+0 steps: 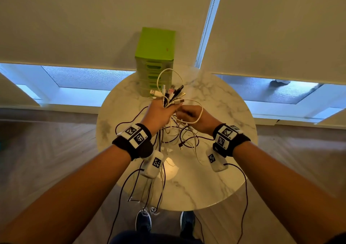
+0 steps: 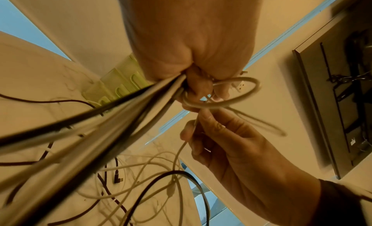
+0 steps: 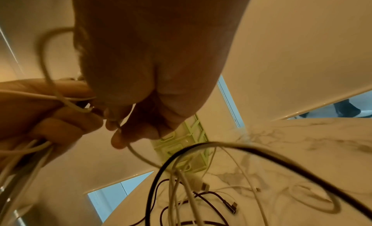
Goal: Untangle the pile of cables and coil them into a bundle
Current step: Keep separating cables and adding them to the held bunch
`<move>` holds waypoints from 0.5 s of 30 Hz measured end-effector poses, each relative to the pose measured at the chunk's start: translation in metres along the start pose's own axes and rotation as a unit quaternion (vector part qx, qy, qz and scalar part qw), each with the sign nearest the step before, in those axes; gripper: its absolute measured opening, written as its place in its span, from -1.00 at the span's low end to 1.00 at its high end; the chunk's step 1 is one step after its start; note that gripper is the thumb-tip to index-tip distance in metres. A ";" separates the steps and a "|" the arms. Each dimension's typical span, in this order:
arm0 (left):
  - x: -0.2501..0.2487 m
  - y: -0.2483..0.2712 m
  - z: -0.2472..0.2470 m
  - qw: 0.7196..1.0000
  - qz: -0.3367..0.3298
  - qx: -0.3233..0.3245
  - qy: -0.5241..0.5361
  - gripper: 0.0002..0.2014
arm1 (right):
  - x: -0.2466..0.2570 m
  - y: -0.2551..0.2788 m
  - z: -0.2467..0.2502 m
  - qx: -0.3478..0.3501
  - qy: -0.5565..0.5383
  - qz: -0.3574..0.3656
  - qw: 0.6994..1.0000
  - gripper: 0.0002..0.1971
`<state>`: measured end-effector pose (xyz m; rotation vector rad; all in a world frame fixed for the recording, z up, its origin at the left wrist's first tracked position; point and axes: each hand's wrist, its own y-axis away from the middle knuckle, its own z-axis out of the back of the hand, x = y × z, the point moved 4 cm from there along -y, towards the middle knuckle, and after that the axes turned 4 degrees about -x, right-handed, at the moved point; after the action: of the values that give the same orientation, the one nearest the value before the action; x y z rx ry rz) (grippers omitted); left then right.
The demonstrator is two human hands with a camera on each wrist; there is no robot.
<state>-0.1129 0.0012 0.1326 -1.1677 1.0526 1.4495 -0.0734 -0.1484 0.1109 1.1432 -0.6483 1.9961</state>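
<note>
My left hand [image 1: 162, 110] grips a bunch of white and black cables [image 1: 169, 101] above the round table, and several USB plugs [image 1: 173, 93] stick up out of the fist. Their lengths [image 2: 120, 115] hang down across the table and over its front edge. Just to the right, my right hand [image 1: 191, 115] pinches one white cable [image 1: 200, 115], which loops over its back. In the right wrist view thumb and fingers [image 3: 118, 134] nip this white cable [image 3: 138, 156] beside the left hand [image 3: 40, 118]. A loose tangle [image 1: 180, 137] lies on the table under both hands.
A green drawer unit [image 1: 155, 56] stands at the back of the marble table [image 1: 215, 178], close behind the plugs. Window blinds hang behind it. My shoes [image 1: 144, 223] stand at the table's front edge. A dark wall panel [image 2: 332, 102] is off to the right.
</note>
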 end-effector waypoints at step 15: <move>-0.011 0.003 0.033 0.999 -0.003 -0.032 0.034 -0.89 | -0.075 0.022 -0.003 0.055 0.257 -0.167 0.950 -0.80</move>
<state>-0.1203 0.0308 0.1495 -1.2735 1.0538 1.4571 -0.0675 -0.1852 0.0425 0.6849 -0.0671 1.9314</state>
